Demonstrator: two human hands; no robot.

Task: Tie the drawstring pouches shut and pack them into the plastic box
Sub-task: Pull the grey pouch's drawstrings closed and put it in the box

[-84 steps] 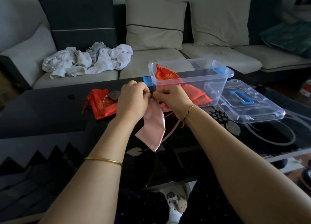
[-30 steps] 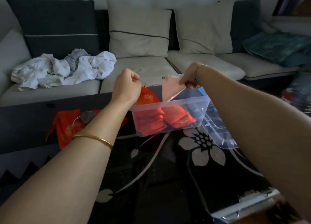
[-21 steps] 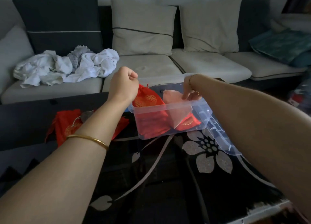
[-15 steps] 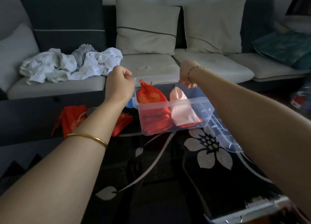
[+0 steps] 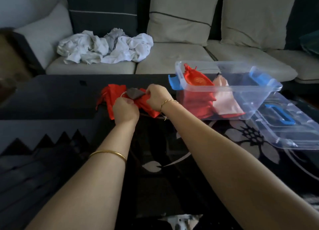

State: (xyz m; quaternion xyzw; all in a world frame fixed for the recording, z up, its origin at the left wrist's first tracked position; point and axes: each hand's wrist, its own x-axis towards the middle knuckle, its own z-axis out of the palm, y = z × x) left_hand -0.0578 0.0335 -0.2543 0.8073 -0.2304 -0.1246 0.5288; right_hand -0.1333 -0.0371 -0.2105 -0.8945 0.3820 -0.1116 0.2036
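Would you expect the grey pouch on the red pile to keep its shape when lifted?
Probably floppy: the grey pouch lies limp and flat on the red pouches. Likely light, since it looks thin and unfilled.

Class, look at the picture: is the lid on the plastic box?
No, the lid lies flat beside the open box.
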